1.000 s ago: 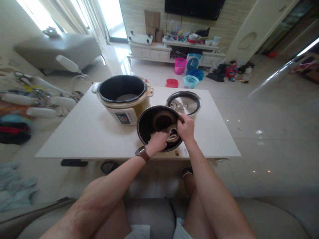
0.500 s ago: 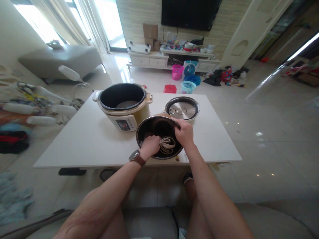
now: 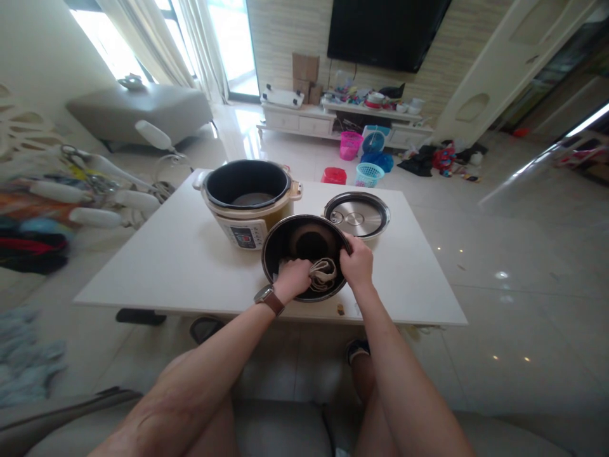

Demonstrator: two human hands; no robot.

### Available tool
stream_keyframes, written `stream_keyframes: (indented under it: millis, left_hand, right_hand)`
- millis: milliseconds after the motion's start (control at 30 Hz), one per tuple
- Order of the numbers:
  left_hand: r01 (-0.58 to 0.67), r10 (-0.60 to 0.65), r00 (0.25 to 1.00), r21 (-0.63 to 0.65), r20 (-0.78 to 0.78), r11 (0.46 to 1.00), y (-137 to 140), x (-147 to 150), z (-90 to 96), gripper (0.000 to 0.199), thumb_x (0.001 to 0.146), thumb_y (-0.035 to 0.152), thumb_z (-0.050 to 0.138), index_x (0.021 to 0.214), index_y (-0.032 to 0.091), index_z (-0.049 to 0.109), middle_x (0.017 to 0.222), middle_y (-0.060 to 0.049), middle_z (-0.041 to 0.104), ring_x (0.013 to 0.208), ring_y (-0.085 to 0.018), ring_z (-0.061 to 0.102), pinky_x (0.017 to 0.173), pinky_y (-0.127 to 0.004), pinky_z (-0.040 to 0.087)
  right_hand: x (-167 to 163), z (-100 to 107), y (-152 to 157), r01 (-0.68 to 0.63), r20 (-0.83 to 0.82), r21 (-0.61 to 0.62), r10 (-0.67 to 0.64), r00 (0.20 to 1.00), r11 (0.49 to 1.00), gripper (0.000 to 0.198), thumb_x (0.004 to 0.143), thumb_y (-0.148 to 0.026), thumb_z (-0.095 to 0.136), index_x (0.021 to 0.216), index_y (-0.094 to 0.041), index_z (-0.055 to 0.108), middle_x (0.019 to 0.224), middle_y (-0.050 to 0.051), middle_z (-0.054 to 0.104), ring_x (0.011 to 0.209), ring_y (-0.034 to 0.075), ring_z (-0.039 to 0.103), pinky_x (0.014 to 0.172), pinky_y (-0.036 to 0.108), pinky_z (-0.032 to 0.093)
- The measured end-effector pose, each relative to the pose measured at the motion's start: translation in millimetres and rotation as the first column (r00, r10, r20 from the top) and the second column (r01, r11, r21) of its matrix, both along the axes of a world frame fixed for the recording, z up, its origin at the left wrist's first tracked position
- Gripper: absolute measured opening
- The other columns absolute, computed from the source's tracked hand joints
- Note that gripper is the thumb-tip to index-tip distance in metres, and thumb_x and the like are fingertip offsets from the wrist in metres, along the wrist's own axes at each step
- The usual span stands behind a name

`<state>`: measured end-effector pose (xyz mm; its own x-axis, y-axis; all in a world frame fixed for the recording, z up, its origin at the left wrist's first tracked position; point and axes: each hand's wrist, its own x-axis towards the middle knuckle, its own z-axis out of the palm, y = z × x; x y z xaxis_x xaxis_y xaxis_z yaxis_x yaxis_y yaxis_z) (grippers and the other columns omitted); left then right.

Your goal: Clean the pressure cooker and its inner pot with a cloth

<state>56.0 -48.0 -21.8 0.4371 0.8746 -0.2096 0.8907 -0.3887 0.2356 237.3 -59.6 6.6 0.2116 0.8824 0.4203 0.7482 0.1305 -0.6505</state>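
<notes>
Pot (image 3: 311,243): out of cooker (image 3: 250,219), tilted, gripped at rim by right hand (image 3: 358,260)
Cloth (image 3: 324,274): inside, clutched in left hand (image 3: 294,279) (apparently mid-work)

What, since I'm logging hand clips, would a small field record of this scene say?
left hand: inside the inner pot, gripping a folded beige cloth
right hand: gripping the inner pot's rim
inner pot: tilted, opening toward the person
electric pressure cooker: upright, uncovered, on the white table
lid: right of the cooker, metal side up
wristwatch: on the left wrist
</notes>
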Motion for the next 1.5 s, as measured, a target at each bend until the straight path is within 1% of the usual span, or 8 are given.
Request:
stream_keyframes:
  millis: [333,633,800,900,1000,1100,1333,1500]
  left_hand:
    - [-0.026,0.032,0.993,-0.052,0.115,0.998,-6.6,9.0,7.5,0.036,0.086,0.009,0.055,0.114,0.019,0.076,0.111,-0.015,0.079,0.11,-0.028,0.075,0.095,-0.034,0.056]
    - [0.189,-0.196,0.979,-0.109,-0.063,0.976,-7.0,-3.8,23.6,0.026,0.085,0.017,0.06,0.103,0.013,0.079,0.107,-0.023,0.078,0.102,-0.034,0.077,0.088,-0.041,0.06]
    - [-0.02,0.02,1.0,-0.003,-0.002,1.0,10.2,-24.4,33.7,0.026,0.088,0.018,0.057,0.103,0.017,0.079,0.108,-0.02,0.078,0.103,-0.034,0.076,0.087,-0.04,0.059]
    - [-0.192,0.186,0.979,0.071,0.08,0.979,12.2,-27.3,41.8,0.03,0.09,0.016,0.054,0.105,0.019,0.08,0.106,-0.017,0.079,0.104,-0.032,0.075,0.089,-0.037,0.057]
    - [-0.266,0.237,0.958,0.193,0.164,0.944,7.6,-23.5,46.2,0.033,0.095,0.016,0.051,0.111,0.021,0.079,0.108,-0.015,0.079,0.108,-0.031,0.074,0.091,-0.036,0.055]
    - [-0.191,0.151,0.971,0.221,0.185,0.956,2.8,-14.6,40.2,0.034,0.096,0.016,0.051,0.114,0.025,0.079,0.109,-0.013,0.079,0.107,-0.03,0.075,0.09,-0.036,0.055]
    - [0.068,-0.071,0.997,0.079,0.039,0.995,-8.7,10.6,2.7,0.027,0.087,0.009,0.059,0.104,0.015,0.079,0.101,-0.018,0.079,0.102,-0.031,0.076,0.089,-0.039,0.059]
    - [0.214,-0.215,0.977,-0.046,-0.013,0.976,-11.6,10.0,5.9,0.027,0.087,0.012,0.059,0.106,0.011,0.079,0.104,-0.021,0.078,0.106,-0.033,0.076,0.092,-0.039,0.06]
  right_hand:
    - [-10.1,-3.4,1.8,-0.051,-0.007,0.051,0.051,0.999,0.997,0.052,0.085,-0.014,0.047,0.129,-0.023,0.073,0.128,0.008,0.077,0.12,0.028,0.07,0.106,0.043,0.053]
    - [4.5,-5.1,1.9,0.018,-0.064,0.061,-0.014,0.998,0.998,0.044,0.084,-0.018,0.048,0.115,-0.022,0.078,0.112,0.008,0.082,0.102,0.028,0.075,0.095,0.041,0.057]
    - [-1.1,0.1,-1.3,-0.061,-0.056,0.089,0.066,0.996,0.994,0.044,0.083,-0.017,0.05,0.116,-0.023,0.079,0.116,0.007,0.081,0.107,0.028,0.075,0.098,0.042,0.057]
    - [-6.7,3.1,-2.1,-0.096,-0.049,0.097,0.101,0.994,0.991,0.045,0.083,-0.016,0.051,0.117,-0.024,0.079,0.118,0.006,0.081,0.111,0.027,0.075,0.101,0.042,0.057]
    - [-8.5,2.9,-1.5,-0.107,-0.059,0.112,0.114,0.992,0.988,0.044,0.083,-0.016,0.051,0.116,-0.024,0.08,0.118,0.006,0.081,0.112,0.027,0.075,0.102,0.042,0.057]
    - [-7.9,0.3,-0.4,-0.101,-0.076,0.137,0.112,0.991,0.985,0.044,0.081,-0.015,0.053,0.115,-0.023,0.081,0.117,0.007,0.081,0.109,0.028,0.076,0.1,0.042,0.059]
    - [-6.8,-4.8,0.4,-0.076,-0.093,0.172,0.093,0.991,0.982,0.045,0.08,-0.014,0.052,0.114,-0.021,0.081,0.116,0.007,0.081,0.107,0.028,0.077,0.101,0.042,0.059]
    - [-1.1,-4.3,0.7,-0.078,-0.076,0.15,0.09,0.993,0.986,0.046,0.08,-0.014,0.052,0.115,-0.024,0.081,0.115,0.006,0.082,0.106,0.028,0.077,0.097,0.042,0.06]
